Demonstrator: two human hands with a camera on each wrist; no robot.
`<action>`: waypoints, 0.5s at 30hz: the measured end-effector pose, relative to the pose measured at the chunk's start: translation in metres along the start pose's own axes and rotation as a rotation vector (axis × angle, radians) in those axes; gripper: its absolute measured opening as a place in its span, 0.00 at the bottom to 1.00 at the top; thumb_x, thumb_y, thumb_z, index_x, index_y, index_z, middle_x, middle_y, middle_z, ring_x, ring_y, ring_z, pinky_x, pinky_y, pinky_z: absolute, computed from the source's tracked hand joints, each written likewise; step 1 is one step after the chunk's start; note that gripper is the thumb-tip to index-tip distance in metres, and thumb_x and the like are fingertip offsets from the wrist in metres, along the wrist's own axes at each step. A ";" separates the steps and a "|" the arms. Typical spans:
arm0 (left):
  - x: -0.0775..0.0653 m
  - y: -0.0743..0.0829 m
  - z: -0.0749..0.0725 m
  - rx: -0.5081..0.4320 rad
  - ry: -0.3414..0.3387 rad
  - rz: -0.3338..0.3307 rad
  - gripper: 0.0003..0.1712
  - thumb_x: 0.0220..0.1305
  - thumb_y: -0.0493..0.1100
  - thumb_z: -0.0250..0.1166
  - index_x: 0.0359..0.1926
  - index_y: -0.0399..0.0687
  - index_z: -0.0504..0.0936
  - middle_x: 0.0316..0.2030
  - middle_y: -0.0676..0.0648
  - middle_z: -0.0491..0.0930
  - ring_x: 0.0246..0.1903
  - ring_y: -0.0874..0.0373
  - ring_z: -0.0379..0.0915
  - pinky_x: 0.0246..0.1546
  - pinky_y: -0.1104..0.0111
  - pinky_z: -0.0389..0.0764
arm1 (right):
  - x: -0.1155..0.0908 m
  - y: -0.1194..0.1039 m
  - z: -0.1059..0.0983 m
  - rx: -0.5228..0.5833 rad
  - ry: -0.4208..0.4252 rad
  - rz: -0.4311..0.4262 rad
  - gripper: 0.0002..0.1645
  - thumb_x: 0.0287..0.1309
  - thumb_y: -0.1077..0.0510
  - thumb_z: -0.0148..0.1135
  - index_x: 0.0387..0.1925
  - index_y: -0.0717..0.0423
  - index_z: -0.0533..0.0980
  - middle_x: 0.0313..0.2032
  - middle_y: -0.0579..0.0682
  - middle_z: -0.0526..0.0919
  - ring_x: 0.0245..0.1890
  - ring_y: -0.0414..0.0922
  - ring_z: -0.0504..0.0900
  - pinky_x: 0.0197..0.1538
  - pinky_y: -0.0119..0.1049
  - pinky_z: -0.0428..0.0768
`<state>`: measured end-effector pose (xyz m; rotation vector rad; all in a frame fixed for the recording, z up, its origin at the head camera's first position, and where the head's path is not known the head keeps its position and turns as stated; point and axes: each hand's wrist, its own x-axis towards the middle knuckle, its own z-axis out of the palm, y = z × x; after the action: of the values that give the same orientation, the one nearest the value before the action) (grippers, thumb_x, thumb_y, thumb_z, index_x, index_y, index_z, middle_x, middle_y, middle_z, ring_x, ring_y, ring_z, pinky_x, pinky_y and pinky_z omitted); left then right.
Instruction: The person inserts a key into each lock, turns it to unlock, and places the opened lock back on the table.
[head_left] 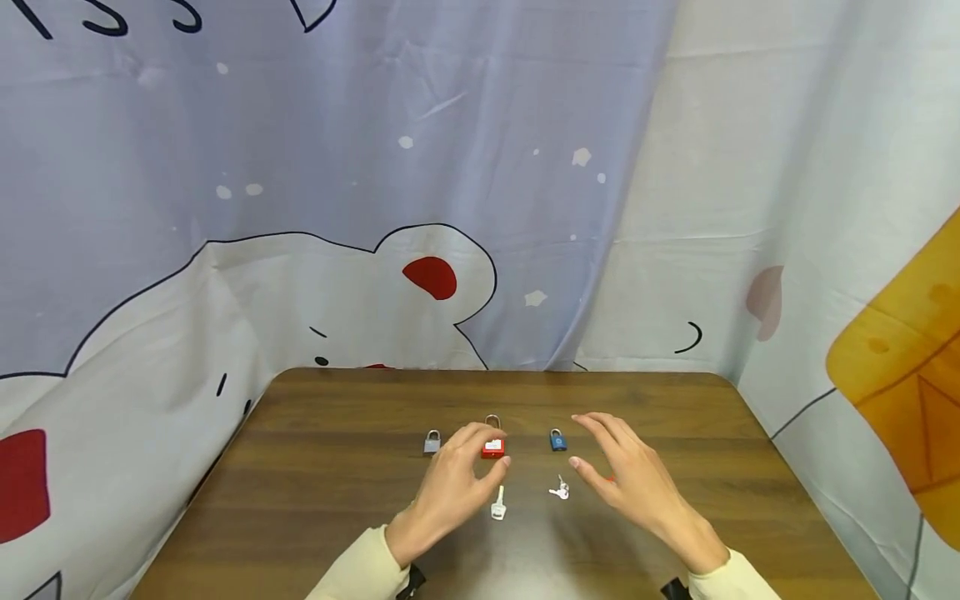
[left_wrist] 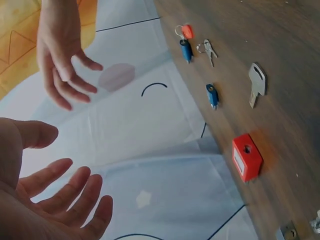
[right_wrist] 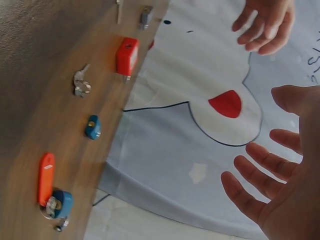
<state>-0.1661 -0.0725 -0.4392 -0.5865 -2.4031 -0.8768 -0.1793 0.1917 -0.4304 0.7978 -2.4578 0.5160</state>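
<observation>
Both my hands are raised above the tabletop, fingers spread and relaxed, holding nothing. In the head view my left hand overlaps the edge of a red padlock; a silver padlock stands just beyond it. A large key lies right of that hand. Between the hands are a blue padlock and a small bunch of keys. My right hand mostly hides an orange tag. The right wrist view shows this tag's full length, beside a second blue padlock with a metal ring.
The brown wooden table has a far edge close behind the padlocks. Behind and beside it hangs a printed cloth curtain. At the left wrist view's right edge, a small metallic item lies partly out of frame.
</observation>
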 end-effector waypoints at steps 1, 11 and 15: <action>-0.001 -0.001 -0.001 0.012 0.002 0.008 0.17 0.53 0.49 0.67 0.46 0.58 0.79 0.45 0.61 0.78 0.49 0.65 0.74 0.50 0.68 0.76 | 0.000 0.002 0.003 0.001 -0.007 0.005 0.33 0.55 0.43 0.62 0.62 0.43 0.66 0.56 0.44 0.73 0.56 0.45 0.73 0.47 0.46 0.79; -0.009 -0.006 -0.003 0.067 -0.013 0.061 0.24 0.51 0.50 0.68 0.52 0.56 0.78 0.49 0.58 0.78 0.50 0.63 0.73 0.50 0.65 0.75 | 0.003 0.015 0.036 -0.006 -0.113 0.075 0.30 0.50 0.46 0.68 0.56 0.42 0.71 0.49 0.39 0.77 0.51 0.42 0.77 0.48 0.43 0.79; -0.014 -0.008 -0.001 0.088 -0.010 0.093 0.25 0.50 0.50 0.69 0.51 0.54 0.78 0.48 0.56 0.78 0.49 0.62 0.73 0.49 0.64 0.75 | -0.001 0.019 0.049 -0.023 -0.194 0.104 0.28 0.50 0.46 0.67 0.54 0.44 0.73 0.48 0.39 0.78 0.49 0.42 0.78 0.49 0.42 0.79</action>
<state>-0.1587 -0.0818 -0.4503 -0.6643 -2.3889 -0.7261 -0.2078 0.1826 -0.4744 0.7448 -2.6903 0.4657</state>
